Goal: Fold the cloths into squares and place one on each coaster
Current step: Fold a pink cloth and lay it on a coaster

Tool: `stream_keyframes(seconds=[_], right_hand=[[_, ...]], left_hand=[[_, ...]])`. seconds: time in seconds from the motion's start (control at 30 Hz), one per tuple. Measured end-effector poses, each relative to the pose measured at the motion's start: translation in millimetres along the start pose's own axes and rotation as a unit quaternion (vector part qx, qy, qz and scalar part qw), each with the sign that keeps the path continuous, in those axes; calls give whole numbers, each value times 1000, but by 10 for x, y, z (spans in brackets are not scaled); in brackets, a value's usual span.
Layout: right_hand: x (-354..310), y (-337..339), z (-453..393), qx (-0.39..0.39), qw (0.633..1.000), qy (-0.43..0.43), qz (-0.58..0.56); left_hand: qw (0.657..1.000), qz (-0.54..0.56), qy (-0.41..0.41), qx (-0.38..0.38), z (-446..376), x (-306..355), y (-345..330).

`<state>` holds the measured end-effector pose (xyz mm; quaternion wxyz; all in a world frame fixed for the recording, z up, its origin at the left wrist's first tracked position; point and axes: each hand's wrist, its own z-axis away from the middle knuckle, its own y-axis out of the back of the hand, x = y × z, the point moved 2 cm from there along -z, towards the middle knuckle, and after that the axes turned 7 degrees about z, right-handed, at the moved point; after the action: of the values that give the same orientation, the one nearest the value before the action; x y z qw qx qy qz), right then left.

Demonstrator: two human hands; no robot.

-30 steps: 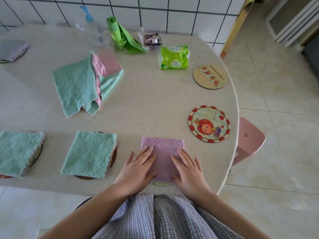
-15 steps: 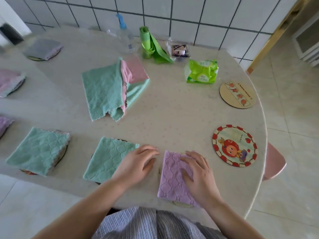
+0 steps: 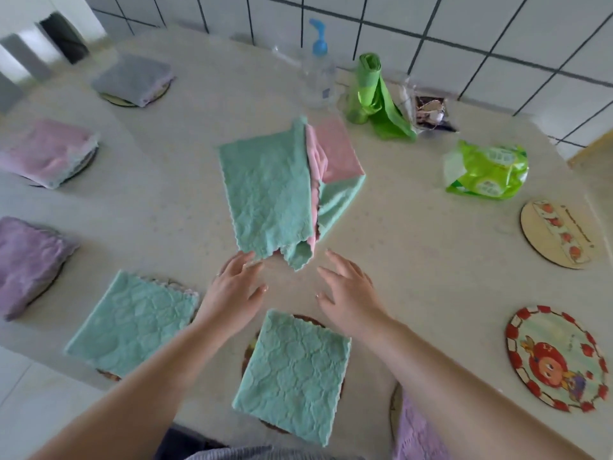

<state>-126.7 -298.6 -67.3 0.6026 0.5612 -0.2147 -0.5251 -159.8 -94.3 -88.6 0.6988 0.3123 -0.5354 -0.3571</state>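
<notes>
**Two coasters still bare**

The loose cloth pile [image 3: 285, 190] lies mid-table, unfolded. Both hands, left hand [image 3: 232, 293] and right hand [image 3: 348, 293], reach toward its near edge, fingers spread, holding nothing. Folded squares cover coasters from 6 to 10 o'clock; the strawberry coaster [image 3: 557, 235] and cartoon coaster [image 3: 557, 358], around 3 and 4 o'clock, await cloths.

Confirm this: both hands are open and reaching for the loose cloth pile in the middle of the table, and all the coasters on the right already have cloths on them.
Not quite. The left hand and right hand are open, reaching toward the cloth pile, but the head view shows the two right-side coasters bare: the cartoon coaster and the strawberry coaster.
</notes>
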Motion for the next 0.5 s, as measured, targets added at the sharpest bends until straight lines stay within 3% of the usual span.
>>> stream_keyframes(seconds=[0.1,0.3,0.4,0.5], right_hand=[[-94,41,-302,-18,997,35,66],[-135,21,-681,-37,992,27,115],[-145,50,-726,-8,995,27,97],[-191,164,-727,51,998,32,28]], left_hand=[[996,-70,-27,-45,-150,-162,-33],[989,-116,-92,-10,-289,-282,-77],[993,-63,-85,47,-329,-247,6],[988,65,-72,118,-371,-107,211]])
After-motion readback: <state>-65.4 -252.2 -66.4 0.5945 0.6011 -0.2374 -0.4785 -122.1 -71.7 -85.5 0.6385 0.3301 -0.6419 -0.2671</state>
